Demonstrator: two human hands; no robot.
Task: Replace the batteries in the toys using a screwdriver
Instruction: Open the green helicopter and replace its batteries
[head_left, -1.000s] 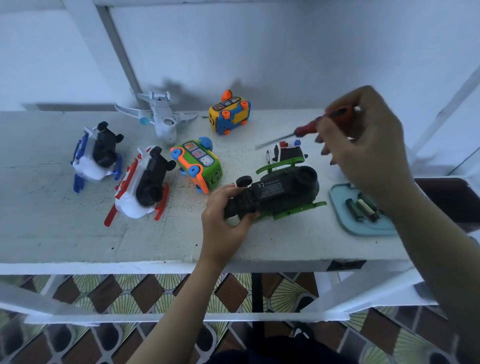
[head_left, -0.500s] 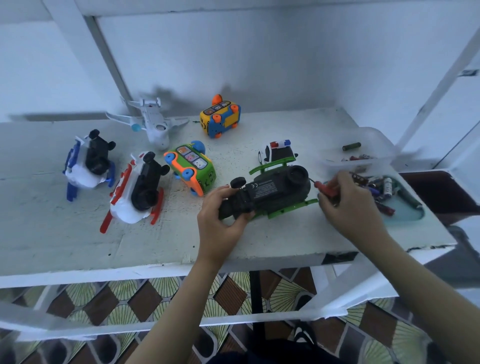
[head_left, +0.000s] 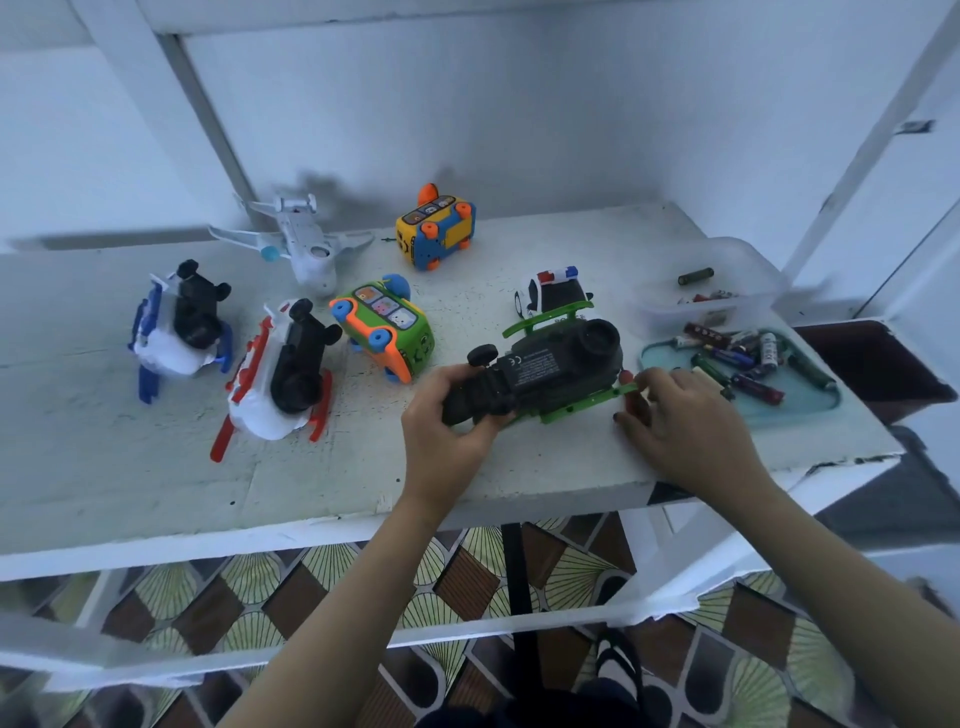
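Centre-right: screwdriver (head_left: 627, 375) largely concealed beneath right hand (head_left: 680, 421); only red handle shows. Label print on black toy (head_left: 540, 371) illegible. Clear tub (head_left: 655, 312) contents indistinct.

Dim bluish cast, soft shadows behind the toys, wide-angle bending at edges.

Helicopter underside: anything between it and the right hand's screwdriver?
Only its own green skid, running along the near edge where the right hand holds the red screwdriver. The labelled underside faces up, uncovered; the left hand grips the helicopter's tail.
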